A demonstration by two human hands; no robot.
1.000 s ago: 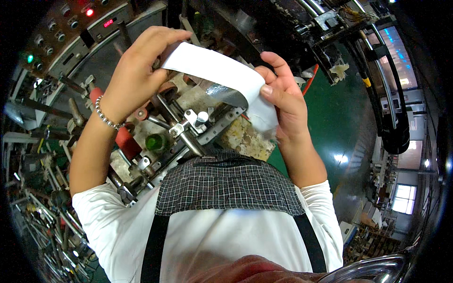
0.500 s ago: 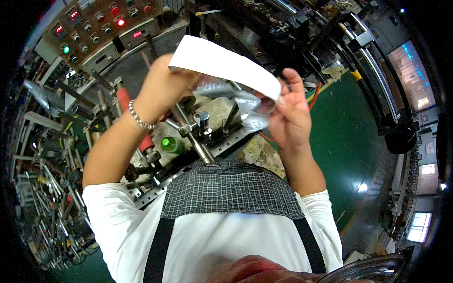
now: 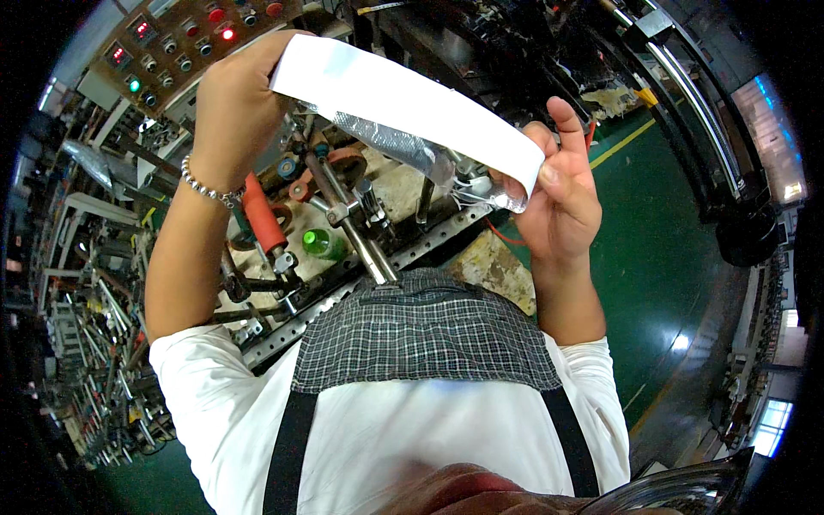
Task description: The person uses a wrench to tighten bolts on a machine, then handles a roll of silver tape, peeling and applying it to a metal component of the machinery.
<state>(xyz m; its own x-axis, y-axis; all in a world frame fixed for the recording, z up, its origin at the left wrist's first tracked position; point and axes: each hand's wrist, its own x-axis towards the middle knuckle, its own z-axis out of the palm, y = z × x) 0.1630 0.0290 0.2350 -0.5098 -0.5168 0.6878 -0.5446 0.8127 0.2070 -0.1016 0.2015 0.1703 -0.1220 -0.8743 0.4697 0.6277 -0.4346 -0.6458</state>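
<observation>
My left hand (image 3: 236, 103) is closed on the left end of a long white strip (image 3: 403, 103), its fingertips mostly hidden. At the strip's right end my right hand (image 3: 568, 202) pinches between thumb and fingers, with another finger raised. The white strip spans the gap between my hands, bowed and sloping down to the right. Below its lower edge hangs a shiny silvery film (image 3: 386, 146), creased towards the right end. Whether film and strip are one piece I cannot tell. Both hands are held up over a machine bed.
Under my hands are metal rods and clamps (image 3: 343, 210), a red roller (image 3: 262, 215) and a green-capped bottle (image 3: 319, 244). A control panel (image 3: 184, 43) with lit lamps stands far left. Dark machinery (image 3: 687, 103) rises at the far right beside the green floor (image 3: 639, 266).
My hands have moved apart, the left up and leftward, the right slightly rightward. The white strip is stretched longer, and the crumpled silvery film now hangs straighter.
</observation>
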